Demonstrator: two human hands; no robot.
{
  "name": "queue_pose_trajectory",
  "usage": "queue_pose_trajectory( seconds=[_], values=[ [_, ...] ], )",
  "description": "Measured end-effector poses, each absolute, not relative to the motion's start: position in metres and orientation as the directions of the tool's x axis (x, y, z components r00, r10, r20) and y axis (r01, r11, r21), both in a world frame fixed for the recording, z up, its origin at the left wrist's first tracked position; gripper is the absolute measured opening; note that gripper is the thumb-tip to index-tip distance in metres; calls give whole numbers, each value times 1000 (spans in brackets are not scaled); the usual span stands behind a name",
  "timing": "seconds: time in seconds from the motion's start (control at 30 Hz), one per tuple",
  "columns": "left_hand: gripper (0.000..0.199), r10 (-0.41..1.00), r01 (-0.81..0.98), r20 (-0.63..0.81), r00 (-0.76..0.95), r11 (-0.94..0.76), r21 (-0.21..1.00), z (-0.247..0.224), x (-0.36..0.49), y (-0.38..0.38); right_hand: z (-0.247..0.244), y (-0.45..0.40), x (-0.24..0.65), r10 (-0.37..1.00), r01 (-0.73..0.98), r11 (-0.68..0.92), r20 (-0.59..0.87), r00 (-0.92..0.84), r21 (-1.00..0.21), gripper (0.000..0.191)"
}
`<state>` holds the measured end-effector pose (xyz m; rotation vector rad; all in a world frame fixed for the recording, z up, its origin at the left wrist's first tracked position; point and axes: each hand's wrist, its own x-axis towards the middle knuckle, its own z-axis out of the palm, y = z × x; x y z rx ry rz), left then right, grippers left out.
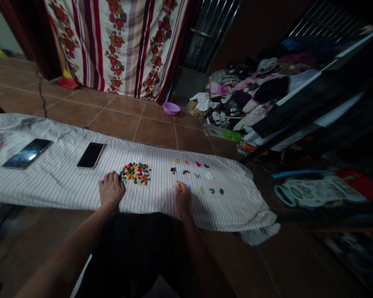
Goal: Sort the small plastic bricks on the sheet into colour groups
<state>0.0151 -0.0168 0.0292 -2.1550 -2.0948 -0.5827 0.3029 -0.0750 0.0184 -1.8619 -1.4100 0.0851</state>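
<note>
My left hand (112, 189) rests palm down on the striped cloth, its fingers slightly bent and a little apart. It lies against the left edge of a pile of small multicoloured beads (136, 173); nothing shows in its grasp. Further right, my right hand (183, 198) is low over the cloth with thumb and fingers pinched together. Whatever sits between those fingertips is too small to make out. Around it lie little groups sorted by colour: black beads (173, 170), dark red beads (185, 172), white beads (209, 175), light green beads (202, 190) and dark green beads (211, 191).
Striped cloth (161, 198) covers the long narrow table. Two phones, one dark phone (91, 155) and one reflective phone (27, 153), lie left of the pile. On the tiled floor beyond are a purple basin (171, 108) and a heap of clothes (242, 93).
</note>
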Motion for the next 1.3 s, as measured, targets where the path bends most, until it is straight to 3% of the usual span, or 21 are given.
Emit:
queue_pose_trajectory(
  seconds=[0.7,0.97,1.3],
  values=[
    [28,945,981,327,-1,-63,186,30,15,-16,-7,-80,303,810,824,-87,442,386,-560,43],
    [27,948,980,320,-9,-56,192,29,15,-16,-8,-76,302,834,891,14,497,239,-453,31],
    [27,946,976,325,-18,-54,210,32,17,-16,-8,-79,303,816,880,59,531,229,-471,32]
  ],
)
